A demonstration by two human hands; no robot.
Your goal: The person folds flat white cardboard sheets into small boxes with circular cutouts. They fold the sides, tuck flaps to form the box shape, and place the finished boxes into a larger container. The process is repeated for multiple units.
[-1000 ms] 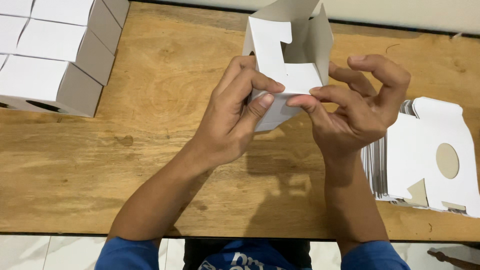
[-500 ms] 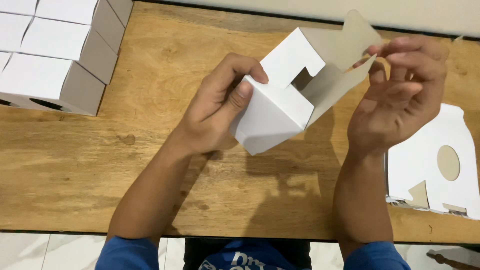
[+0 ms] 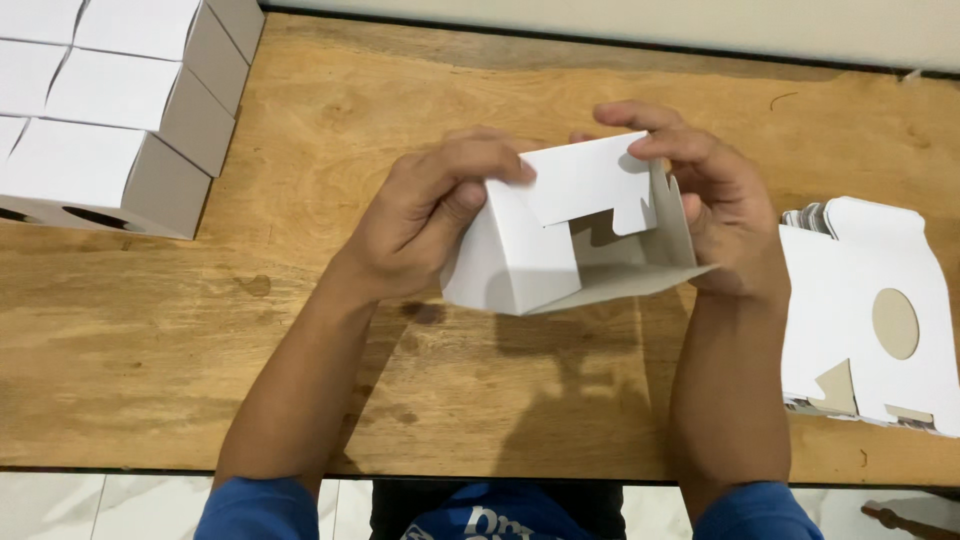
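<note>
A white cardboard box (image 3: 530,262), partly folded with its end flaps loose, is held above the wooden table (image 3: 330,140). My left hand (image 3: 425,215) grips its left side, thumb on the top panel. My right hand (image 3: 715,200) holds the right side, its fingers resting on a notched flap that is bent over the box's mouth. The grey inside of the card shows through the mouth.
Several finished white boxes (image 3: 100,110) are stacked at the table's far left. A pile of flat die-cut box blanks (image 3: 870,310) with a round hole lies at the right edge. Pale floor tiles (image 3: 100,505) show below the near table edge.
The box has turned so its mouth faces me. My right hand has come down from holding a raised flap and has folded a notched flap over the mouth.
</note>
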